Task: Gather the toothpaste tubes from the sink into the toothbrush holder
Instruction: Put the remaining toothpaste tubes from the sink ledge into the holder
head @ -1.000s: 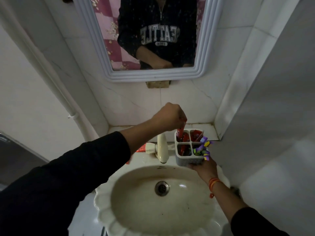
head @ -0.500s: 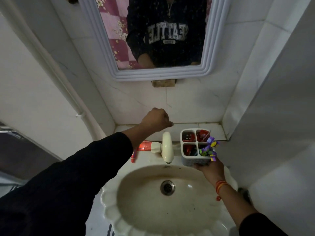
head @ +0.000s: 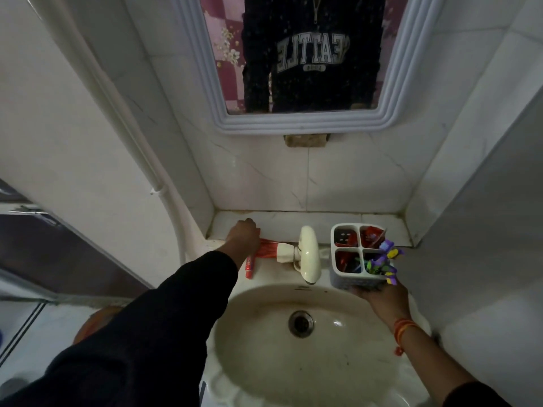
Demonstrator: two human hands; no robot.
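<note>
White tiled nook, cream sink (head: 235, 374); left fingers (head: 249, 227) on toothpaste tube (head: 266, 250), right fingers (head: 363, 292) gripping holder (head: 352, 279).

White tap (head: 309, 254) below a framed mirror (head: 305, 54).

Two hands (head: 245, 235) (head: 382, 295); two loose toothpaste tubes (head: 269, 250) (head: 250, 267); one four-compartment holder (head: 357, 279); one tap (head: 309, 254); one mirror (head: 293, 124).

red toothpaste tube (head: 266, 250) | flat, sink rim | holder (head: 357, 261) upright
</note>
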